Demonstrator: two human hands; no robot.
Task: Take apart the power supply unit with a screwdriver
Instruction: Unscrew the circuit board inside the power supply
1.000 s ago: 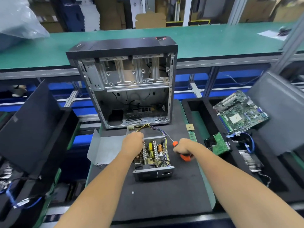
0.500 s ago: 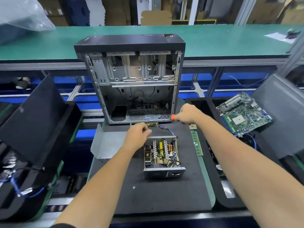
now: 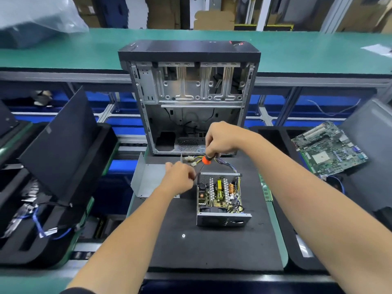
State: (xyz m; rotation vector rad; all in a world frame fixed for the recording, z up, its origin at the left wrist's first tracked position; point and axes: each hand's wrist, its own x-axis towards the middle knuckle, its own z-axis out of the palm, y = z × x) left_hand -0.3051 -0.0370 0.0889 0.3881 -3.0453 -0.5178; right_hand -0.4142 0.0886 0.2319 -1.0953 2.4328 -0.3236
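Both bare forearms reach forward from the lower edge of the view. The right hand [image 3: 222,139] is raised, knuckles up, fingers curled round the screwdriver [image 3: 205,161] handle, shaft slanting down toward the left. The left hand [image 3: 180,179] sits lower and nearer, fingers bent, fingertips pinching at the shaft's lower end. The hands are near each other, apart.

One opened power supply unit [image 3: 220,198] is seen at the centre of the frame, and one orange-handled screwdriver [image 3: 204,163] above it. Two hands are counted: a left hand [image 3: 180,180] and a right hand [image 3: 222,140]. One empty computer case [image 3: 188,96] is found at upper centre. One motherboard [image 3: 327,148] is seen at the right, one loose metal cover [image 3: 148,179] left of centre, and one small screw [image 3: 183,235] on the black mat [image 3: 212,251] at lower centre.
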